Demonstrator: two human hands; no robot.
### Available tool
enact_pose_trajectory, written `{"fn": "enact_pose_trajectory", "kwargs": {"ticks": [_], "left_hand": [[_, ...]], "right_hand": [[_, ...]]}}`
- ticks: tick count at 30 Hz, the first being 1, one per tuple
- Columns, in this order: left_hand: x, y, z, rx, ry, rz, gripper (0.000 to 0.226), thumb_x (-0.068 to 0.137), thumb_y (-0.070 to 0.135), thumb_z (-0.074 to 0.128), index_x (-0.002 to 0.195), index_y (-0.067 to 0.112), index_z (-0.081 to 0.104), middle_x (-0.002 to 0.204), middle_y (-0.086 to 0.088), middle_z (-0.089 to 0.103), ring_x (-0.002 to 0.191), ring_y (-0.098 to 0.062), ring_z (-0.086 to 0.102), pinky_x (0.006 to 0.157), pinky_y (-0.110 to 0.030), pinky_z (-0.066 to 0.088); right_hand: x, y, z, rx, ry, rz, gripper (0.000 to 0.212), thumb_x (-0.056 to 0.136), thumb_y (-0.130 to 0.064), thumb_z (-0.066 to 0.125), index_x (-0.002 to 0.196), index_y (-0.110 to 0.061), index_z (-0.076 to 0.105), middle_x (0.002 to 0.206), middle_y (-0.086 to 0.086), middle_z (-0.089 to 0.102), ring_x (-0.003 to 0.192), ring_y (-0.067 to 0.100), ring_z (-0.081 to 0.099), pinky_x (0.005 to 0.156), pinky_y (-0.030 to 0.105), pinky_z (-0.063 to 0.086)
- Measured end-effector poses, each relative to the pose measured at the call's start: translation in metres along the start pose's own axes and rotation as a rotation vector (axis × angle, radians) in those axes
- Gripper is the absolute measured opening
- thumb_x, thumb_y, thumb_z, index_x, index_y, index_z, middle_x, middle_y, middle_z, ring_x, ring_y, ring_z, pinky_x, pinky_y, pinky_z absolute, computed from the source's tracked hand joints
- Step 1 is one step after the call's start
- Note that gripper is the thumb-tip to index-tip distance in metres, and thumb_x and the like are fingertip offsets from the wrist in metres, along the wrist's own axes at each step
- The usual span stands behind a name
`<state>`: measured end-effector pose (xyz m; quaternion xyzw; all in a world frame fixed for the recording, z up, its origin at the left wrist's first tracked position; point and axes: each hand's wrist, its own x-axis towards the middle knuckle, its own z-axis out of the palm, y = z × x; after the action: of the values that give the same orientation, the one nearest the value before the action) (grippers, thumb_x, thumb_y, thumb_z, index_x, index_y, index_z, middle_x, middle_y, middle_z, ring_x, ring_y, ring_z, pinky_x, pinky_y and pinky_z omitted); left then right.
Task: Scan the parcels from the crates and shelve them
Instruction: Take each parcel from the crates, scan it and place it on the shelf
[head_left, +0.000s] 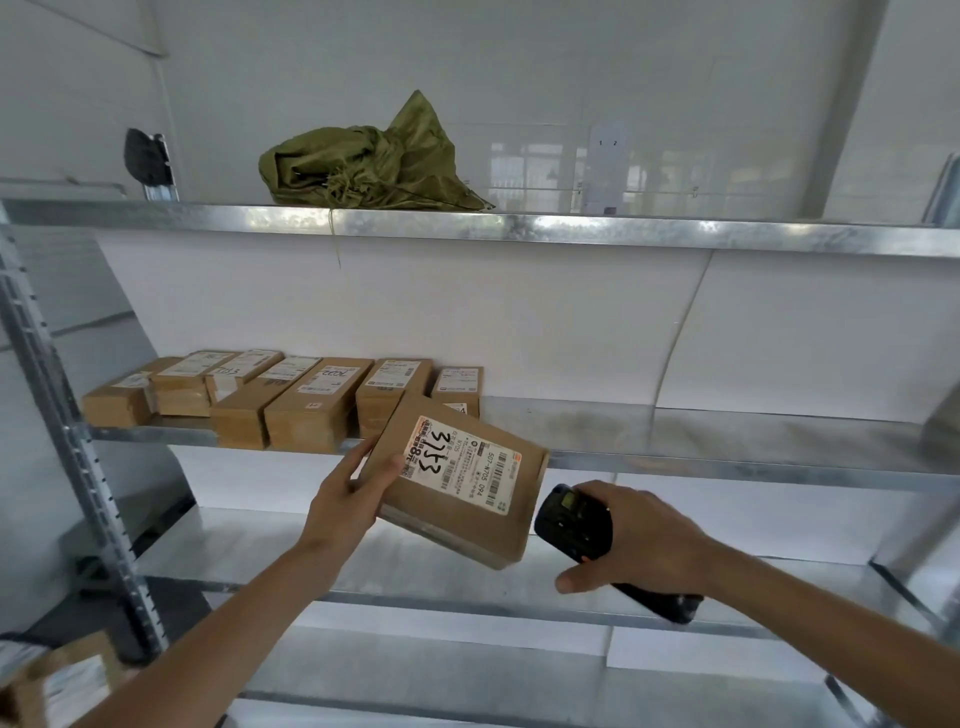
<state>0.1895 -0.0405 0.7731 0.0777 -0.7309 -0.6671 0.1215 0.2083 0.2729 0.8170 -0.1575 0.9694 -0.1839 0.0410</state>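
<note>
White walls stand behind a metal rack (675, 236) with shiny grey shelves. Both arms reach up and forward in front of the rack's middle shelf. One arm comes in from the lower left, and the left hand (345, 501) holds a brown parcel (457, 486) by its left edge, with the thumb on top beside the label (460, 465) and the fingers curled under the side. The parcel is up in the air, just in front of the middle shelf's front edge and not touching it. It is tilted, with its flat top and label facing the camera. Its long side runs from upper left to lower right, and the far corner points toward the boxes (280, 397) in a row on the middle shelf. The label has "3133" written on it in big black marks. The other arm comes in from the lower right. The right hand (639, 540) wraps round a black scanner (574, 525), fingers over its top and thumb below. The scanner's front end sits just beside the parcel's right edge and points toward it. A green bag (374, 161) lies on the rack's top shelf. More parcels (57, 686) show near the rack's bottom left.
</note>
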Motion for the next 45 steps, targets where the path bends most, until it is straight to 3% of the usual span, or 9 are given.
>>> {"fn": "enact_pose_trajectory", "kwargs": {"ticks": [3, 10, 15, 19, 23, 28, 32, 37, 45], "left_hand": [[-0.005, 0.005, 0.016, -0.083, -0.012, -0.057, 0.044, 0.092, 0.044, 0.069, 0.133, 0.043, 0.053, 0.111, 0.004, 0.072, 0.115, -0.026, 0.062, 0.102, -0.052, 0.051], [-0.008, 0.004, 0.028, -0.035, -0.158, -0.127, 0.053, 0.089, 0.045, 0.071, 0.135, 0.049, 0.045, 0.116, 0.004, 0.065, 0.118, -0.029, 0.057, 0.106, -0.062, 0.043], [-0.005, 0.003, 0.033, -0.104, -0.201, -0.099, 0.038, 0.097, 0.042, 0.061, 0.132, 0.046, 0.048, 0.113, 0.01, 0.068, 0.117, -0.023, 0.059, 0.105, -0.057, 0.043], [-0.004, 0.003, 0.037, -0.126, -0.207, -0.021, 0.032, 0.096, 0.038, 0.063, 0.127, 0.041, 0.052, 0.115, 0.003, 0.072, 0.111, -0.015, 0.065, 0.085, -0.036, 0.051], [-0.001, 0.003, 0.033, -0.087, -0.241, 0.021, 0.048, 0.081, 0.05, 0.075, 0.123, 0.05, 0.051, 0.126, 0.007, 0.066, 0.116, -0.015, 0.063, 0.087, -0.038, 0.055], [0.002, 0.005, 0.029, 0.053, -0.296, 0.045, 0.074, 0.09, 0.035, 0.074, 0.14, 0.063, 0.027, 0.114, 0.001, 0.066, 0.109, -0.017, 0.063, 0.081, -0.037, 0.056], [0.003, 0.002, 0.024, 0.025, -0.309, 0.006, 0.068, 0.084, 0.036, 0.079, 0.133, 0.059, 0.038, 0.128, -0.002, 0.056, 0.106, -0.027, 0.069, 0.073, -0.037, 0.063], [0.002, -0.006, 0.021, 0.021, -0.271, -0.011, 0.054, 0.085, 0.037, 0.077, 0.124, 0.046, 0.04, 0.135, 0.003, 0.055, 0.088, -0.029, 0.075, 0.068, -0.036, 0.063], [0.002, -0.013, 0.028, -0.071, -0.213, -0.022, 0.052, 0.086, 0.033, 0.078, 0.114, 0.048, 0.037, 0.135, 0.004, 0.049, 0.103, -0.033, 0.069, 0.057, -0.03, 0.059]], "right_hand": [[-0.003, 0.0, 0.013, 0.245, 0.009, -0.018, 0.069, 0.066, -0.056, 0.091, 0.123, -0.043, 0.053, 0.109, -0.02, 0.066, 0.097, 0.001, 0.064, 0.08, 0.015, 0.05], [0.001, 0.018, 0.022, 0.548, 0.16, 0.018, 0.059, 0.063, -0.039, 0.097, 0.112, -0.049, 0.065, 0.099, -0.03, 0.071, 0.093, -0.004, 0.067, 0.079, 0.015, 0.049], [-0.002, 0.027, 0.021, 0.575, 0.197, 0.051, 0.055, 0.065, -0.036, 0.097, 0.111, -0.043, 0.069, 0.096, -0.023, 0.073, 0.086, -0.002, 0.068, 0.07, 0.01, 0.048], [-0.004, 0.029, 0.022, 0.56, 0.201, 0.047, 0.057, 0.066, -0.034, 0.097, 0.115, -0.042, 0.069, 0.097, -0.023, 0.073, 0.086, -0.003, 0.067, 0.067, 0.007, 0.047], [-0.005, 0.032, 0.015, 0.552, 0.203, 0.056, 0.055, 0.067, -0.032, 0.097, 0.112, -0.044, 0.068, 0.097, -0.02, 0.073, 0.085, -0.002, 0.068, 0.067, 0.008, 0.048], [-0.001, 0.033, 0.005, 0.535, 0.213, 0.06, 0.06, 0.064, -0.035, 0.097, 0.115, -0.046, 0.068, 0.098, -0.025, 0.072, 0.089, -0.004, 0.067, 0.075, 0.013, 0.049], [0.006, 0.031, 0.002, 0.518, 0.202, 0.05, 0.061, 0.063, -0.037, 0.097, 0.116, -0.046, 0.069, 0.105, -0.023, 0.073, 0.097, 0.002, 0.068, 0.087, 0.022, 0.054], [0.013, 0.024, 0.003, 0.515, 0.224, 0.055, 0.058, 0.065, -0.031, 0.097, 0.114, -0.044, 0.069, 0.1, -0.024, 0.073, 0.095, 0.002, 0.069, 0.08, 0.018, 0.052], [0.023, -0.002, 0.032, 0.405, 0.459, 0.086, 0.076, 0.065, -0.041, 0.095, 0.132, -0.039, 0.058, 0.127, -0.014, 0.053, 0.106, 0.006, 0.056, 0.075, 0.008, 0.038]]}}
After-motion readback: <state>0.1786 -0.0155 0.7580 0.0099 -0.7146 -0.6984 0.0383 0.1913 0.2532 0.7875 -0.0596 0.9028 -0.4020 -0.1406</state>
